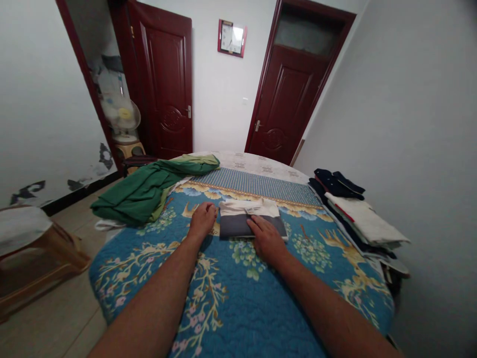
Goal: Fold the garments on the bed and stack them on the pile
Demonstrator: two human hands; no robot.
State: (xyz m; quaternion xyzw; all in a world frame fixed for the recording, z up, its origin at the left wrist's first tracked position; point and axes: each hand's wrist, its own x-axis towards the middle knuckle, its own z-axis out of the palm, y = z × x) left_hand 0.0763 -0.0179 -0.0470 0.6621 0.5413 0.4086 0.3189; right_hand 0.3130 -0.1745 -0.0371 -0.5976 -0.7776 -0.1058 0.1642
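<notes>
A folded garment [234, 226], dark grey with a cream band along its far side, lies flat on the patterned blue quilt [238, 293]. Resting on its right half is my right hand [267, 241], fingers stretched out and pressed lightly on the cloth. My left hand [203, 220] sits just beside the garment's left edge with its fingers curled in. Whether those fingers pinch any cloth is hidden from me.
A crumpled green garment [137, 191] lies at the table's left. Several folded clothes [357, 219] are stacked on the right, near the wall. A plastic stool [55, 248] stands at left; a fan [124, 115] is behind the open door [167, 74].
</notes>
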